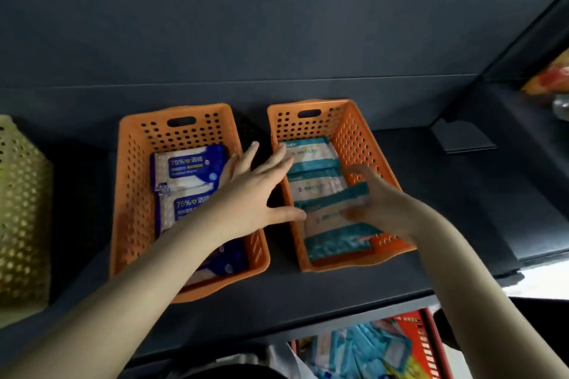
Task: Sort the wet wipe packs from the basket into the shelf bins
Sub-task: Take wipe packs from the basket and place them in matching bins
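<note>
Two orange perforated bins stand side by side on a dark shelf. The left bin [135, 181] holds blue-and-white 75% alcohol wipe packs [184, 171]. The right bin [357, 138] holds a row of teal-and-white wipe packs [311, 151]. My left hand [255, 191] reaches over the gap between the bins with fingers spread and straight, its thumb touching the right bin's left wall. My right hand [378, 200], blurred, grips a teal-and-white pack [332, 198] over the middle of the right bin. Below the shelf, the red basket [428, 338] holds several more packs.
A pale yellow perforated bin [21, 209] stands at the far left of the shelf. A flat dark card [462, 135] lies at the right rear. Colourful goods [548, 80] sit on a neighbouring shelf at the right edge.
</note>
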